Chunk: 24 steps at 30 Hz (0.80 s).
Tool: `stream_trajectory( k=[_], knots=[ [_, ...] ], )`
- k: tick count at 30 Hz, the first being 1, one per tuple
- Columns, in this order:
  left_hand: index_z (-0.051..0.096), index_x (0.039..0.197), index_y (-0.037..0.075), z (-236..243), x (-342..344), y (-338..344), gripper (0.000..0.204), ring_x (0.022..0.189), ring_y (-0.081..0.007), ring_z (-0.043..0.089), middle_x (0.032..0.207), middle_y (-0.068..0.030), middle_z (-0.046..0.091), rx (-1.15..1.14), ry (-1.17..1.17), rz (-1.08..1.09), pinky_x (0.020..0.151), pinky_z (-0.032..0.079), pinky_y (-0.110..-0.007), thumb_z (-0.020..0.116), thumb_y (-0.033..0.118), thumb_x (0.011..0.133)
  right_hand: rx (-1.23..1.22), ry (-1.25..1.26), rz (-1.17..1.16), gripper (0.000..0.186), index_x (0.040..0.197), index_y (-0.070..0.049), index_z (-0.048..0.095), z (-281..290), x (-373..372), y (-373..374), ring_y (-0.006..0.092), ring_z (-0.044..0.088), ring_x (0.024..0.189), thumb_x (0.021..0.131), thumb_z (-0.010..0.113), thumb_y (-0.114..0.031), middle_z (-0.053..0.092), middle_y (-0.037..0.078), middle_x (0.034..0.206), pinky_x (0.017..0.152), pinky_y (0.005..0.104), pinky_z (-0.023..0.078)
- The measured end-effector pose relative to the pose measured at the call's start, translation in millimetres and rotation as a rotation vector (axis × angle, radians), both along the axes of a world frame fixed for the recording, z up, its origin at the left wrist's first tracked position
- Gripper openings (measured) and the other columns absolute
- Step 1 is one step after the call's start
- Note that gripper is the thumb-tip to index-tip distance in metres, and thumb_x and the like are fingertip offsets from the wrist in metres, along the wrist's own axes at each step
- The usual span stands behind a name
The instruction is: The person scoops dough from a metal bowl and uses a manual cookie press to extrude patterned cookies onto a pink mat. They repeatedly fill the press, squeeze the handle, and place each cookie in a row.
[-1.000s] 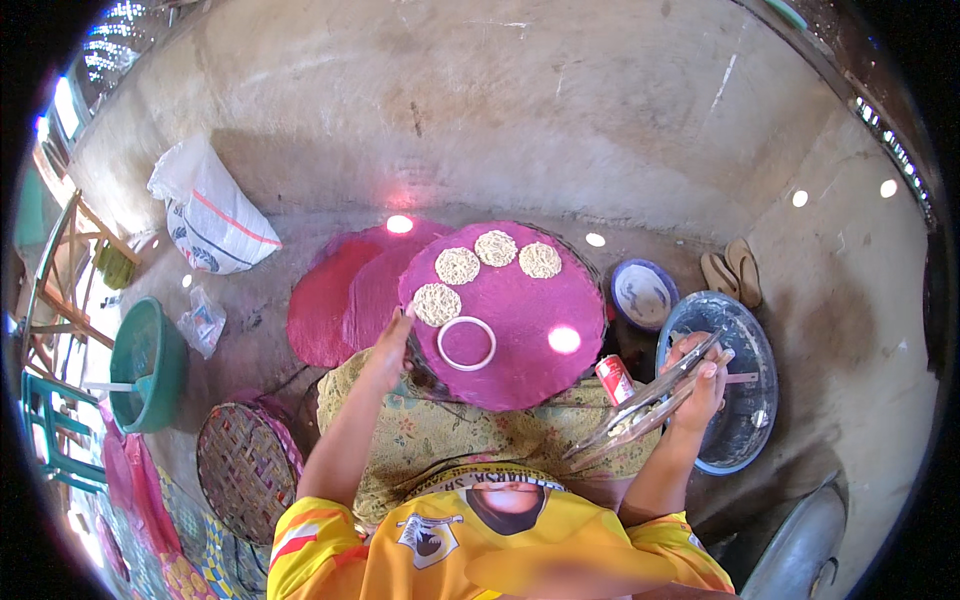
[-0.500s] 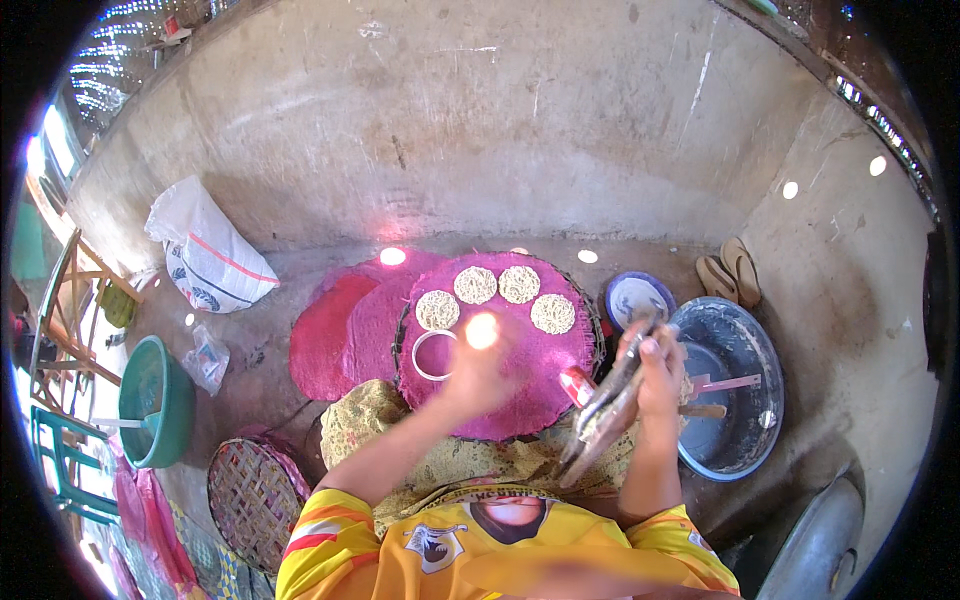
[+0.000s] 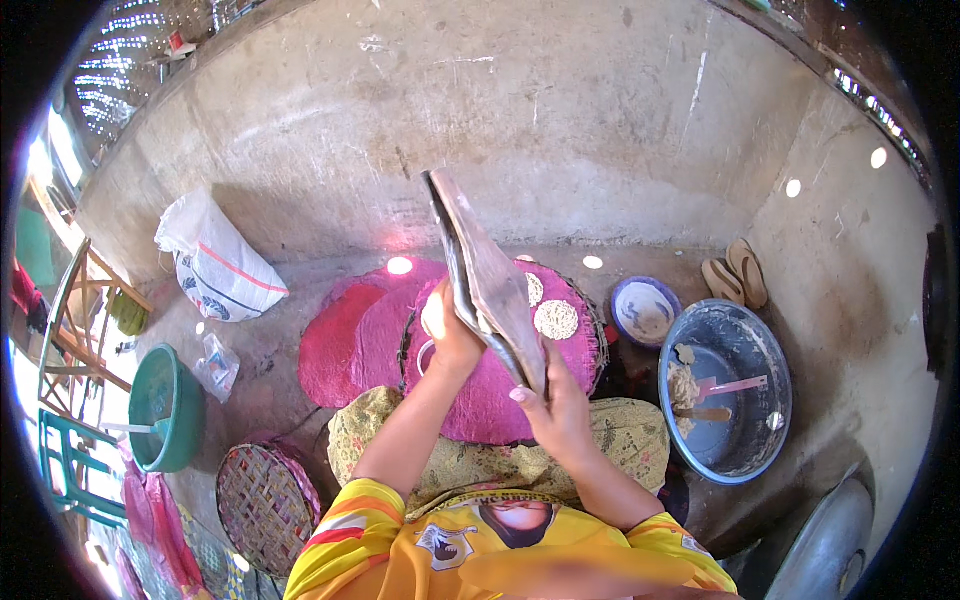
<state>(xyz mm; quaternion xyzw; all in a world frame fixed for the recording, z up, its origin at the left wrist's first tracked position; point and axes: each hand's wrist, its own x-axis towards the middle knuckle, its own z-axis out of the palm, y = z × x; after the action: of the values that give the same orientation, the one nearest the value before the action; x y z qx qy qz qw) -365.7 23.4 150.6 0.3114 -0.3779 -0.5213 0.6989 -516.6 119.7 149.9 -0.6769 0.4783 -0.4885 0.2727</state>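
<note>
Both my hands grip a long wooden noodle press (image 3: 490, 265), held tilted over a round tray covered in pink cloth (image 3: 500, 400). Its two dark-edged halves lie nearly together, with a narrow gap. My left hand (image 3: 455, 335) wraps its left side, and my right hand (image 3: 562, 408) closes on the lower end, thumb out along it. On the cloth lie flat noodle discs, one of them (image 3: 557, 319) to the right of the press and another (image 3: 535, 289) partly behind it. A white ring (image 3: 425, 356) is mostly hidden by my left hand.
To the right stands a blue-grey basin (image 3: 735, 450) holding dough (image 3: 683, 388) and spatulas; behind it are a small blue-rimmed bowl (image 3: 647, 312) and sandals (image 3: 735, 272). A green tub (image 3: 165, 450), woven trays (image 3: 262, 505) and a white sack (image 3: 225, 265) are on the left.
The noodle press has moved from beside the basin on the right to over the tray, turned and raised. My left hand has left the ring area and taken hold of it.
</note>
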Motion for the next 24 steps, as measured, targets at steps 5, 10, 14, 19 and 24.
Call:
stream_trajectory(
  k=[5, 10, 14, 19, 24],
  knots=[
    [0.043, 0.113, -0.001, 0.3, 33.0, 5.4, 0.065, 0.106, -0.0295, 0.048, 0.110, -0.0194, 0.051, -0.016, -0.800, -0.112, 0.092, 0.038, -0.037, 0.075, 0.016, 0.059, -0.009, 0.070, -0.109, 0.077, 0.122, -0.001, 0.043, 8.3, -31.5, -19.0, 0.0318, 0.062, 0.078, 0.071, 0.064, -0.054, 0.061, 0.015, 0.082, 0.068, 0.0383, 0.048],
    [0.040, 0.119, -0.003, 19.7, 29.9, 25.7, 0.072, 0.110, -0.0357, 0.045, 0.114, -0.0229, 0.049, -0.401, -1.260, -0.402, 0.098, 0.034, -0.038, 0.074, 0.016, 0.059, -0.010, 0.323, 0.078, 0.066, 0.086, -0.004, 0.053, 2.0, -45.6, -19.0, 0.0295, 0.058, 0.053, 0.058, 0.071, -0.060, 0.055, 0.012, 0.060, 0.052, 0.0373, 0.045],
    [0.053, 0.111, -0.001, 32.3, 30.3, 30.7, 0.053, 0.095, -0.0261, 0.059, 0.100, -0.0162, 0.060, -0.473, -0.854, -0.682, 0.087, 0.046, -0.036, 0.075, 0.017, 0.066, 0.053, 0.120, 0.090, 0.059, 0.078, -0.002, 0.053, -0.5, -43.2, -5.9, 0.0278, 0.053, 0.048, 0.062, 0.071, -0.056, 0.052, 0.012, 0.056, 0.046, 0.0343, 0.042],
    [0.045, 0.119, 0.001, 27.5, 32.7, 26.1, 0.040, 0.060, -0.0152, 0.062, 0.086, -0.0119, 0.063, 0.409, -0.633, -1.362, 0.046, 0.047, -0.018, 0.057, 0.019, 0.085, -0.036, -0.001, 0.112, 0.046, 0.079, -0.002, 0.054, -13.0, -46.9, 6.4, 0.0207, 0.053, 0.049, 0.072, 0.068, -0.045, 0.052, 0.011, 0.056, 0.047, 0.0316, 0.041],
    [0.055, 0.108, 0.002, 18.9, 30.6, 36.1, 0.043, 0.076, -0.0214, 0.063, 0.088, -0.0111, 0.065, -0.214, -1.416, -0.735, 0.070, 0.050, -0.032, 0.067, 0.013, 0.069, 0.137, -0.306, 0.003, 0.041, 0.084, -0.001, 0.055, -40.9, -63.6, 10.5, 0.0128, 0.052, 0.053, 0.079, 0.064, -0.040, 0.054, 0.004, 0.059, 0.049, 0.0269, 0.040]
  ],
)
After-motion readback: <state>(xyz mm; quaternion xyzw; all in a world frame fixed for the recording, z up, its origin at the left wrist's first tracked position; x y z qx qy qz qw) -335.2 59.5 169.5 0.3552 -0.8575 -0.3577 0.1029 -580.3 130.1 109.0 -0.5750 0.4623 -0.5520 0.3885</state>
